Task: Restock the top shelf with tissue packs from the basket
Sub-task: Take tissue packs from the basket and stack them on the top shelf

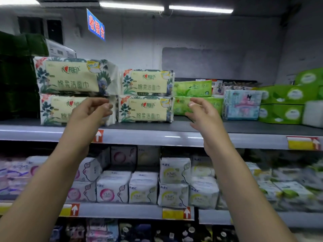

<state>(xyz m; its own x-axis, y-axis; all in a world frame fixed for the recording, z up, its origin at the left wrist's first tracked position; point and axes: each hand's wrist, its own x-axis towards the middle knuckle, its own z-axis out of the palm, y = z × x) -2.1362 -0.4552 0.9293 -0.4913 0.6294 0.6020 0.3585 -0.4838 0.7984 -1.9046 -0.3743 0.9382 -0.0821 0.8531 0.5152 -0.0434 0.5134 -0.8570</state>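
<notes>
Both hands are raised to the top shelf and hold nothing. The left hand has its fingers half curled, just in front of the lower pack of the left floral stack. The right hand is spread open at 3 o'clock from the right floral stack, in front of the green packs.

I judge that four floral tissue packs are already placed, two and two, and the hands seem only to straighten them. The basket is not in view, so what is left inside it I cannot tell. At 3 o'clock, beyond the green packs, stand blue packs and green boxes.
</notes>
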